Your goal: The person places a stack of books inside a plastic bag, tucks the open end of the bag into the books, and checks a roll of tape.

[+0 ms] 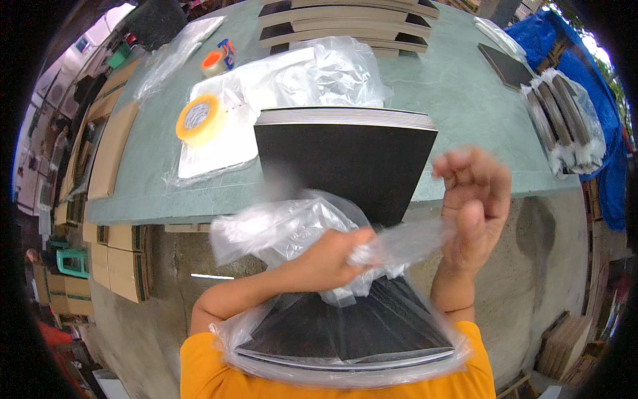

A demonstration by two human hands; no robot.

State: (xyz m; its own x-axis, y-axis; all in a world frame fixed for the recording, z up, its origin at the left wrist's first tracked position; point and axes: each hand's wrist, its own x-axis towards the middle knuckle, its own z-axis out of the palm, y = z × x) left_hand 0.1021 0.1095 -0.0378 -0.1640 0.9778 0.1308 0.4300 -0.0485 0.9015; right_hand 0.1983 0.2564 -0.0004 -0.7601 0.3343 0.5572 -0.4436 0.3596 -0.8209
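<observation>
Close to my body, a black book (332, 326) with pale page edges lies inside a clear plastic bag (299, 223), whose loose part is bunched above it. My left hand (339, 256) is closed on the bunched plastic. A blurred strip of plastic stretches from it toward my right hand (473, 203). That hand is raised, fingers apart and slightly curled, with the strip's end near its palm; whether they touch is hard to tell. Just beyond, a second black book (345, 163) stands tilted at the table's near edge, unwrapped, its lower part behind the plastic.
On the green table (452, 93) are a yellow tape roll (199, 120), an orange and blue tape dispenser (216, 63), a stack of clear bags (219, 149) and stacked dark books (345, 30). Bagged books (565, 123) lie at right. Cardboard boxes (116, 263) stand on the left floor.
</observation>
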